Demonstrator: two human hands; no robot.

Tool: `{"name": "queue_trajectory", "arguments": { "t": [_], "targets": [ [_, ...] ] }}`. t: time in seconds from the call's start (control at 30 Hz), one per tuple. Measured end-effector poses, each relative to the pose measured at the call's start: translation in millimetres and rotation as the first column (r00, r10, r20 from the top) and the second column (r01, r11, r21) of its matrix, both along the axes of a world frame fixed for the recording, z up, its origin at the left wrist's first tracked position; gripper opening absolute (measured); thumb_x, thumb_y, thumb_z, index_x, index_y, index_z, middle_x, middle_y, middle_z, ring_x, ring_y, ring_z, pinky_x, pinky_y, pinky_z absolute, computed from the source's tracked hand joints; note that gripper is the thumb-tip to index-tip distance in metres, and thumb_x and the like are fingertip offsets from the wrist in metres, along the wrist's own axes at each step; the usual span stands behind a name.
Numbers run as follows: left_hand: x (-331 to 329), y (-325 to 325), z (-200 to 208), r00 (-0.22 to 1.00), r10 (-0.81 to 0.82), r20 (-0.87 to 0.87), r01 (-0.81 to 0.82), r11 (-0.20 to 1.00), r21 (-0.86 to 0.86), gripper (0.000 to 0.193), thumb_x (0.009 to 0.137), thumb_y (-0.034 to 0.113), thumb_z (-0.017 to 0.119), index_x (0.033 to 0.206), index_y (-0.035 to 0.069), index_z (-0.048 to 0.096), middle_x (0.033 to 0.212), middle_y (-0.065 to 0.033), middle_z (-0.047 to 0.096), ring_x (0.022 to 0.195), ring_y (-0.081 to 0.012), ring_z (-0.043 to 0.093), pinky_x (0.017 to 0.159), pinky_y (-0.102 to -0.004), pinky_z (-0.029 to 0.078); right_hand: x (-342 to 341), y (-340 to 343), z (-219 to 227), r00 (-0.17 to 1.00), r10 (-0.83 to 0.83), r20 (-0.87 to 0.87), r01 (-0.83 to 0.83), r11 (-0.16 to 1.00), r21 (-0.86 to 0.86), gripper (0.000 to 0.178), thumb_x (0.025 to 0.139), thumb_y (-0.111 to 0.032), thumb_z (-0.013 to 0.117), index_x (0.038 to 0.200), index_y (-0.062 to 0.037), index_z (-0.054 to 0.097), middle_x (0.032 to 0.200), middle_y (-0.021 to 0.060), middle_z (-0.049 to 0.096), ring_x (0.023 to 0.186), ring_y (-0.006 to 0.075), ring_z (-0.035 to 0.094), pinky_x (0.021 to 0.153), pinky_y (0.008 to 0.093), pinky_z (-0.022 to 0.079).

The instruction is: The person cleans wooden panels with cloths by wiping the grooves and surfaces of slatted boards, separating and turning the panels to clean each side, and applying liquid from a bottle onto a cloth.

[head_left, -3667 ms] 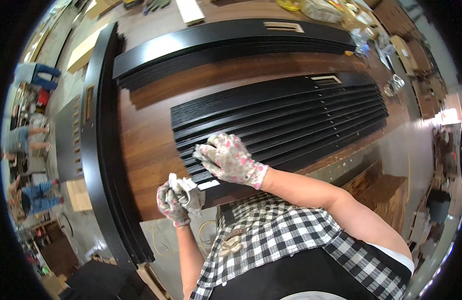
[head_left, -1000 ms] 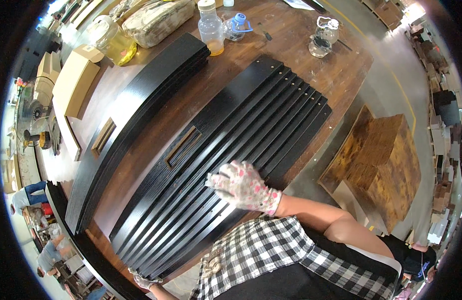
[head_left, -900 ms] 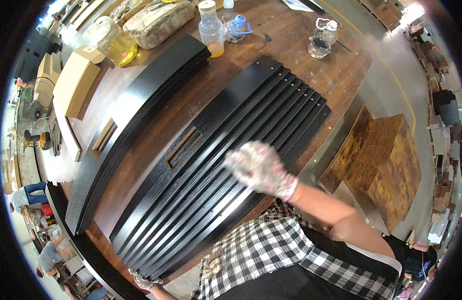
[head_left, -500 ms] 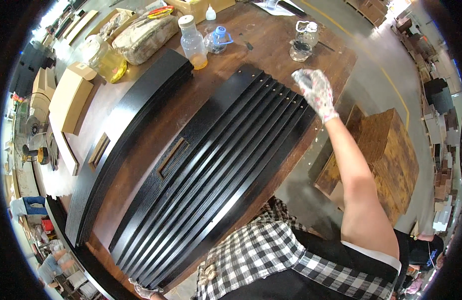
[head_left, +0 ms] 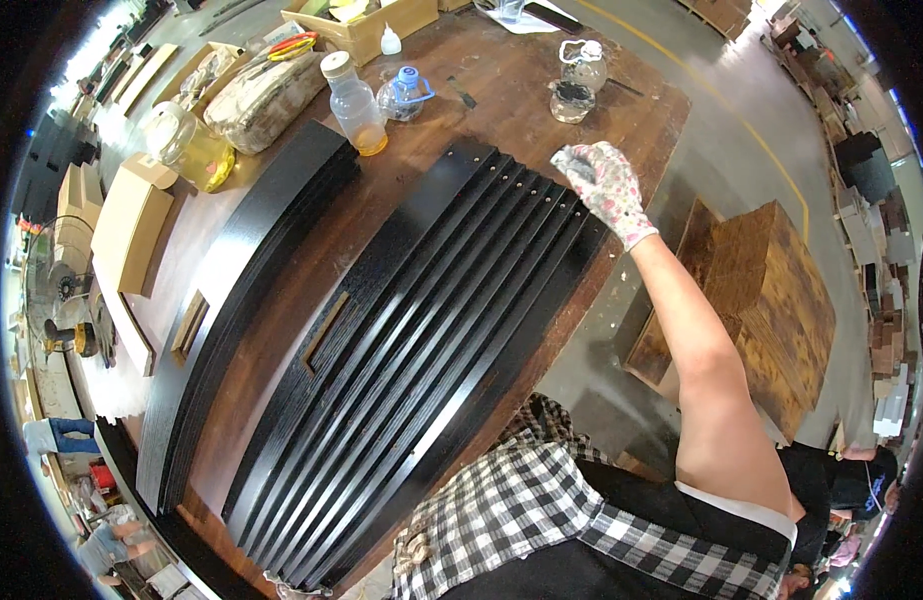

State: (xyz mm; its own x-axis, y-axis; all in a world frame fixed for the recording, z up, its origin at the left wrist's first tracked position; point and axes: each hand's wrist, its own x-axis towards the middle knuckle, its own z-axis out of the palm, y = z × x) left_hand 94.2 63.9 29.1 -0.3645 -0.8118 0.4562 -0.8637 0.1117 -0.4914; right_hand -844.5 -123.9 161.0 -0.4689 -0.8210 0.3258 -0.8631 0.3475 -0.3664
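Several long black curved boards (head_left: 421, 330) lie side by side in a stepped row on the brown table, with small light dots near their far ends. My right hand (head_left: 609, 192), in a white glove with a pink pattern, is by the far right end of this row. Its fingers are closed around something small and grey (head_left: 573, 166), perhaps a cloth or pad; its kind is unclear. At the near end of the boards, my gloved left hand (head_left: 293, 586) shows only partly at the picture's lower edge. What its fingers do is hidden.
Another stack of black curved boards (head_left: 251, 240) stands to the left. Behind it are a jar of yellow liquid (head_left: 193, 150), a clear bottle (head_left: 355, 110), a blue-capped jug (head_left: 405, 95) and a glass jar (head_left: 572, 101). Brown panels (head_left: 761, 310) are stacked beyond the table's right edge.
The whole view has shifted a little, so the table and boards sit slightly further left and lower. My right hand keeps about the same place beside the boards' far end.
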Motion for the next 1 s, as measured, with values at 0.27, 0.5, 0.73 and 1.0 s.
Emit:
{"name": "queue_trajectory", "arguments": {
  "t": [0.27,0.5,0.73,1.0],
  "targets": [
    [-49.8,-75.0,5.0,0.599,0.549,-0.583,-0.368,0.835,0.409,0.091,0.048,0.043,0.076,0.126,0.010,0.043,0.101,-0.0023,0.066,0.090,-0.0166,0.065,0.076,-0.0268,0.054,152.1,48.7,-21.7,0.873,0.487,-0.039,-0.488,0.869,-0.081,0.018,0.084,-0.024,0.058,0.101,-0.0197,0.064,0.079,0.0029,0.054,0.075,0.0217,0.052,0.067,0.0366,0.045],
    [-62.5,-143.8,23.5,0.587,0.495,-0.641,-0.314,0.869,0.383,0.076,0.058,0.039,0.066,0.125,0.009,0.046,0.103,-0.0036,0.066,0.090,-0.0165,0.065,0.078,-0.0268,0.053,84.2,37.6,-14.6,0.926,0.376,-0.030,-0.376,0.918,-0.129,0.024,0.082,-0.025,0.061,0.102,-0.0129,0.065,0.090,0.0081,0.060,0.086,0.0255,0.056,0.075,0.0375,0.045],
    [-74.0,-215.2,50.6,0.608,0.432,-0.666,-0.254,0.901,0.352,0.063,0.069,0.036,0.057,0.125,0.008,0.049,0.104,-0.0048,0.066,0.091,-0.0165,0.065,0.079,-0.0269,0.053,-11.6,19.6,-13.4,0.999,-0.020,0.037,0.025,0.992,-0.127,0.023,0.082,-0.029,0.067,0.095,-0.0093,0.069,0.083,0.0128,0.061,0.085,0.0288,0.059,0.076,0.0394,0.046],
    [-57.9,-232.3,60.7,0.605,0.447,-0.659,-0.256,0.893,0.370,0.051,0.081,0.033,0.046,0.125,0.007,0.052,0.107,-0.0061,0.066,0.091,-0.0164,0.065,0.080,-0.0269,0.052,14.7,21.5,-12.7,0.999,-0.051,0.012,0.051,0.998,-0.028,0.023,0.081,-0.027,0.069,0.096,-0.0090,0.069,0.088,0.0114,0.062,0.088,0.0288,0.060,0.079,0.0388,0.048]
  ]
}}
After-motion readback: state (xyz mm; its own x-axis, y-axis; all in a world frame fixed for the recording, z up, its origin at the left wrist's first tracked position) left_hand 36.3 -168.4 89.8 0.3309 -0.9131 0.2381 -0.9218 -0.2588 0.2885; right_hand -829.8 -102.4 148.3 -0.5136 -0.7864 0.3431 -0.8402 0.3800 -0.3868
